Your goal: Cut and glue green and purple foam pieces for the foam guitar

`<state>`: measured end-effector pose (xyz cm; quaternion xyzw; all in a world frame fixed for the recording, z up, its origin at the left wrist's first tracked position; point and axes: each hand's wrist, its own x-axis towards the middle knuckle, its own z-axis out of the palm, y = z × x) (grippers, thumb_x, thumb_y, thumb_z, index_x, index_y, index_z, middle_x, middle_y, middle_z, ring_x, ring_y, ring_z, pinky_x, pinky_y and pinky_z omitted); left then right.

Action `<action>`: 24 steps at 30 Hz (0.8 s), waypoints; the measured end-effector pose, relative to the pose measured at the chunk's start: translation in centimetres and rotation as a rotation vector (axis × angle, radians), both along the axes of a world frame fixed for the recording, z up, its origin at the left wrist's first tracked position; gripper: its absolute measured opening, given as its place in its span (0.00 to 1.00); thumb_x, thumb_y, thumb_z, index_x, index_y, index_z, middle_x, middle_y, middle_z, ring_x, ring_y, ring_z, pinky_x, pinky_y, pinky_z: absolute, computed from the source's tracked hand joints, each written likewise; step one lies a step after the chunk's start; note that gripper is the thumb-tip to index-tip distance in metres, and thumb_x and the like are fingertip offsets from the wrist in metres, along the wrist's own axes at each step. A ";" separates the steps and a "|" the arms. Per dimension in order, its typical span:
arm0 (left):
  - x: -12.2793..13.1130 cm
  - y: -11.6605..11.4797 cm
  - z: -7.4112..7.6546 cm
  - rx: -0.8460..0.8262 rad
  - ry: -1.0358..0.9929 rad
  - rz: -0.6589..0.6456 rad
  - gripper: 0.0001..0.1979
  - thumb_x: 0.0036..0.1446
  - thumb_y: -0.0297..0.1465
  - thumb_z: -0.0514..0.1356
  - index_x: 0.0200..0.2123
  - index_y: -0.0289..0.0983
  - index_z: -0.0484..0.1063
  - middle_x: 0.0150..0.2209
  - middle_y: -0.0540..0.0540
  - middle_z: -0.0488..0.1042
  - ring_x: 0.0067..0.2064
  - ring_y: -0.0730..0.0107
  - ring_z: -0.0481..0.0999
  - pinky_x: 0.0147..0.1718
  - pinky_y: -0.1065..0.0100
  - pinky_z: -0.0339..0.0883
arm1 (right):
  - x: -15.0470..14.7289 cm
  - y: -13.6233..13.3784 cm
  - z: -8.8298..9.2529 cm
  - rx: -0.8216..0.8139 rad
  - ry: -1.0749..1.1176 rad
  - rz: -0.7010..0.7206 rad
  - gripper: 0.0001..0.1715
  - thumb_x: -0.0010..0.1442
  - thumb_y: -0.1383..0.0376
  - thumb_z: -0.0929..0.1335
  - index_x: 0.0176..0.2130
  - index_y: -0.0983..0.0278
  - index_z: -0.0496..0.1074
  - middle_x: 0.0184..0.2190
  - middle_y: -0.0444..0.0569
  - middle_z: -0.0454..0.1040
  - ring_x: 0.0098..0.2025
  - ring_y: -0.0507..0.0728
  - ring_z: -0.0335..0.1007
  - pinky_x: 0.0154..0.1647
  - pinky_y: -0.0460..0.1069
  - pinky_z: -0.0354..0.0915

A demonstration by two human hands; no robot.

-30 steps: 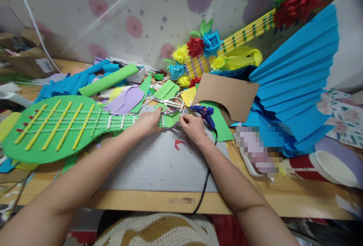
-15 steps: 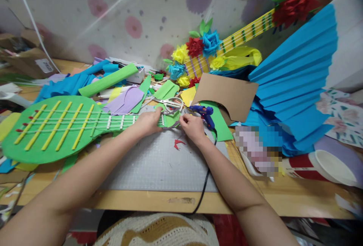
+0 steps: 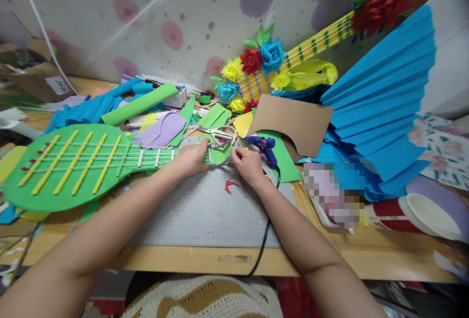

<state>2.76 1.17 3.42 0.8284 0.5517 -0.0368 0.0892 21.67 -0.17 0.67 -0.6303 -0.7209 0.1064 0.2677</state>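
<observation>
A green paper-covered toy guitar (image 3: pixel 84 181) lies at the left, with yellow bars and white strings on its body. My left hand (image 3: pixel 192 158) is closed around the far end of its neck. My right hand (image 3: pixel 249 162) has its thumb and fingers pinched together at the tip of the guitar's head, beside a thin grey curved edge (image 3: pixel 222 163). Whatever sits between those fingertips is too small to make out. White-handled scissors (image 3: pixel 223 135) lie just behind the head. To the right of my right hand rests a blue glue gun (image 3: pixel 264 145).
Under my hands is a grey cutting mat (image 3: pixel 205 215) with red scraps (image 3: pixel 230 185). A glue gun cord (image 3: pixel 264 242) runs over the table edge. Brown cardboard (image 3: pixel 293 120), a flowered yellow guitar (image 3: pixel 315 47) and pleated blue paper (image 3: pixel 388 98) stand behind; a paper bucket (image 3: pixel 395 215) lies right.
My right hand has shifted very slightly left at the guitar's head. The left hand and the guitar look unmoved.
</observation>
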 end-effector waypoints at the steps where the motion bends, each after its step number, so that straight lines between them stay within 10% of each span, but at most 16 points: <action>1: 0.0 0.0 0.0 0.001 0.002 0.000 0.35 0.47 0.39 0.60 0.55 0.33 0.51 0.40 0.35 0.75 0.42 0.49 0.76 0.35 0.62 0.64 | 0.0 0.0 0.0 0.002 0.004 0.001 0.19 0.59 0.61 0.61 0.21 0.64 0.69 0.20 0.46 0.72 0.23 0.51 0.63 0.26 0.46 0.49; 24: 0.2 0.0 0.5 -0.020 -0.074 -0.022 0.40 0.45 0.39 0.62 0.58 0.32 0.51 0.44 0.33 0.74 0.44 0.48 0.75 0.36 0.62 0.65 | -0.1 0.0 -0.2 -0.011 0.018 -0.021 0.17 0.58 0.61 0.62 0.22 0.64 0.70 0.21 0.46 0.73 0.23 0.51 0.63 0.27 0.46 0.50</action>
